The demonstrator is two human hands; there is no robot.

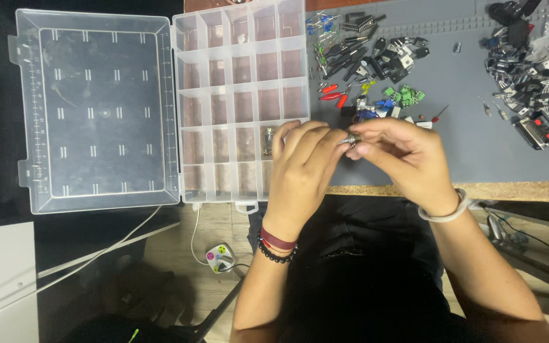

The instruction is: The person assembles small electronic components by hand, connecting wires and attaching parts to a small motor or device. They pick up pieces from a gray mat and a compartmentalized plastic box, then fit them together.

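While both hands meet at the desk edge, a small metal component (351,138) sits pinched between them.

Left hand (301,166) and right hand (401,152) each close fingertips on it, just at 3 o'clock of the clear compartment box (243,101). Box lid (93,108) lies open at 9 o'clock. Loose electronic parts (376,57) scatter at 12 o'clock on the grey mat (465,127); another pile (528,70) at 2 o'clock.
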